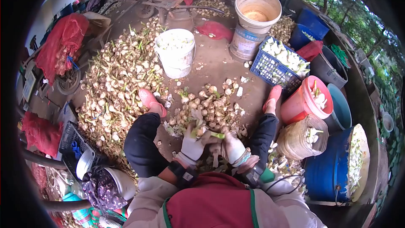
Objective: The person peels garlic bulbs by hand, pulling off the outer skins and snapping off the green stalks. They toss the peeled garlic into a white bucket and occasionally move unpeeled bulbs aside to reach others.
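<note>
My left hand point(192, 144), in a white work glove, is closed around a garlic-like bulb, mostly hidden by the fingers. A green stalk point(218, 135) sticks out to the right, between the two hands. My right hand point(232, 145), also gloved and with a band at the wrist, is closed at the stalk's end; whether it pinches the stalk or a small tool I cannot make out. Just beyond the hands lies a small heap of brown-skinned bulbs point(213, 109) on the ground. Pale loose peelings point(195, 117) lie beside the left fingers.
A large bulb pile point(118, 84) spreads on the left. A white bucket point(176, 65) stands ahead. Rightward are stacked buckets point(246, 42), a blue crate point(270, 69) of white pieces, a pink bucket point(301, 101), a woven sack point(303, 137) and a blue drum point(327, 164).
</note>
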A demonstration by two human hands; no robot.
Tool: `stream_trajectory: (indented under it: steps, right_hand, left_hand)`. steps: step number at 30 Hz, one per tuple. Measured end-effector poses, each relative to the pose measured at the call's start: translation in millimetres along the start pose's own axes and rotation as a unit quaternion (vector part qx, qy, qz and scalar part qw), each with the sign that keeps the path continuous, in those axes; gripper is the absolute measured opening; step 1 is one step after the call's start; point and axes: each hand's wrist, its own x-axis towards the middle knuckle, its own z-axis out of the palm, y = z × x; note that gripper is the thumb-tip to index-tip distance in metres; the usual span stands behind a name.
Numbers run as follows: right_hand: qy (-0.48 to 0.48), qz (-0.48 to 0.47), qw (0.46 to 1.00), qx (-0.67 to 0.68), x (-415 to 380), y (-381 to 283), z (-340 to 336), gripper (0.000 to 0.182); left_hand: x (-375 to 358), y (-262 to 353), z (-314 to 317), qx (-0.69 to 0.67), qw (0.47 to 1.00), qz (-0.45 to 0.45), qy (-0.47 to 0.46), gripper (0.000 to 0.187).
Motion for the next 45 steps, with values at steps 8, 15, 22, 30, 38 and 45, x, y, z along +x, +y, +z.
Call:
stream_trajectory:
  steps: [8, 15, 22, 30, 38, 45]
  right_hand:
    - [0.126, -0.126, 0.925, -0.336, -43, 8, 50, 0.02]
    - [0.167, -0.175, 0.951, -0.19, -55, 0, 34, 0.017]
    - [0.185, -0.338, 0.8, -0.459, -44, 19, 32, 0.017]
    - [0.211, -0.418, 0.599, -0.649, -37, 14, 26, 0.014]
    - [0.145, -0.449, 0.516, -0.715, -23, 9, 14, 0.014]
    - [0.132, -0.389, 0.562, -0.718, 5, 22, 4, 0.018]
  left_hand:
    - [15, -16, -10, -0.085, 0.989, -0.098, 0.067, 0.038]
    - [-12, 52, -23, -0.026, 0.991, -0.123, 0.05, 0.045]
    - [-32, 39, -12, 0.041, 0.996, -0.085, 0.002, 0.015]
    - [-23, 28, -11, 0.364, 0.906, 0.213, 0.032, 0.018]
    - [4, -69, -62, -0.023, 0.96, -0.143, 0.241, 0.011]
    - [-9, -14, -34, 0.293, 0.95, 0.098, 0.05, 0.009]
